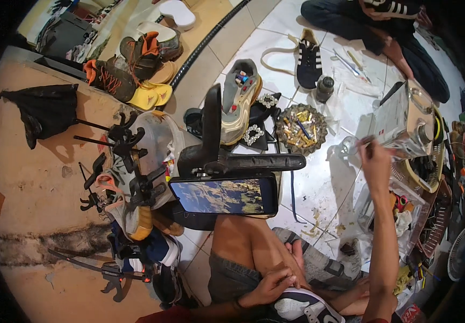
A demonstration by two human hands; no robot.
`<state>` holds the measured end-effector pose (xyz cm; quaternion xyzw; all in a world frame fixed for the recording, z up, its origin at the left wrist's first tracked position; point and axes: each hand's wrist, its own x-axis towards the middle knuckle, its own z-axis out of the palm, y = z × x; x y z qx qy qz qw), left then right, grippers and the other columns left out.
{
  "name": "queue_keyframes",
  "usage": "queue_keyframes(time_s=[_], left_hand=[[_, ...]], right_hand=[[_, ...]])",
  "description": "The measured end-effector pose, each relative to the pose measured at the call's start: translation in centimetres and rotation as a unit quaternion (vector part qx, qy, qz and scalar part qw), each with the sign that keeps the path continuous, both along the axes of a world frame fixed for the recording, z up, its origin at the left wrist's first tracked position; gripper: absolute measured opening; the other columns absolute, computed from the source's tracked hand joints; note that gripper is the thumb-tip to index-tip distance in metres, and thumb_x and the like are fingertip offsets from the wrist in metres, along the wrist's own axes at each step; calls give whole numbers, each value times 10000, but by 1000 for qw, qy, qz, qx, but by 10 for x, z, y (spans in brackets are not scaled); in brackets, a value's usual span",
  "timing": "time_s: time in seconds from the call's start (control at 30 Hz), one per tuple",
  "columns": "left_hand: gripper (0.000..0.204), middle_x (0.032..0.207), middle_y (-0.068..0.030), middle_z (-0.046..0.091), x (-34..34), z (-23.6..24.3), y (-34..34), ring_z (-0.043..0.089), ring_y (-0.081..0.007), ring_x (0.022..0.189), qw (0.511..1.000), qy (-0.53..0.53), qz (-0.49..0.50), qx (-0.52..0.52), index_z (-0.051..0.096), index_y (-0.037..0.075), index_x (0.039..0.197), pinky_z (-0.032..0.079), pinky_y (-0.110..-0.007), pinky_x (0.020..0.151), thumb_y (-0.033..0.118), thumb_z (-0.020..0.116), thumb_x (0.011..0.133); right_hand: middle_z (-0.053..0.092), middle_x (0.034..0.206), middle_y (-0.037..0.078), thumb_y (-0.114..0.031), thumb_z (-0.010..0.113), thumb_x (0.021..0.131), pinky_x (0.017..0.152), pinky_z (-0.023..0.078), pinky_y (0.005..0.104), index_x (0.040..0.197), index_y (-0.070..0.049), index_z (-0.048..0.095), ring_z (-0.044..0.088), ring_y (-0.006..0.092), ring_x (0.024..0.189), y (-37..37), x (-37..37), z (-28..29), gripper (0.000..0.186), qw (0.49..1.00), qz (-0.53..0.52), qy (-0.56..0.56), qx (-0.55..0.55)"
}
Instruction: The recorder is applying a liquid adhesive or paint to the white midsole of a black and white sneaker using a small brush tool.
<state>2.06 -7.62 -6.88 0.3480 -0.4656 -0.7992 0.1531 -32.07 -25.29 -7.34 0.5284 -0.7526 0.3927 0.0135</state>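
Note:
My left hand [271, 286] is closed above my lap, its fingers curled beside a navy and white sneaker [302, 308]. Whether something small sits in those fingers I cannot tell. My right arm stretches forward, and my right hand [375, 159] is pinched together beside a rectangular metal can [405, 121] with a round cap. Just left of its fingertips is a clear, see-through container [348, 146] on the white tiles. What the right fingers hold, if anything, is too small to make out.
A phone [224, 195] on a black clamp stand [243, 161] stands ahead. Beyond are a full ashtray [301, 129], a dark bottle [324, 89], a black striped sneaker [309, 59] and a grey sneaker [238, 102]. Clamps [135, 156] and shoes crowd the left. Another person [351, 27] sits at the far right.

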Motion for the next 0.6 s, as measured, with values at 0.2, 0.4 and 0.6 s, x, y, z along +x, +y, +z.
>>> queue_keyframes(time_s=[0.2,0.4,0.6], left_hand=[[281,880,-48,616,-2,8,-8,541,-92,810,998,-39,-20,-43,629,-26,880,432,-262,724,181,499,1020],[214,792,-47,600,-3,-1,3,538,-72,758,997,-39,13,-70,649,-31,861,423,-239,663,131,575,980],[220,781,-30,595,-4,-4,7,536,-61,729,995,-18,31,-90,633,-31,853,429,-227,644,138,576,983]], right_hand=[[664,746,171,-160,696,890,600,493,348,912,11,640,642,278,610,4,-3,1,181,1000,-12,-6,20],[650,750,58,-148,588,978,547,487,221,976,30,582,628,99,635,33,0,42,179,978,-20,-191,-83],[585,776,61,-168,516,1013,541,486,241,966,-18,524,593,105,619,110,-2,94,157,953,-13,-242,-183]])
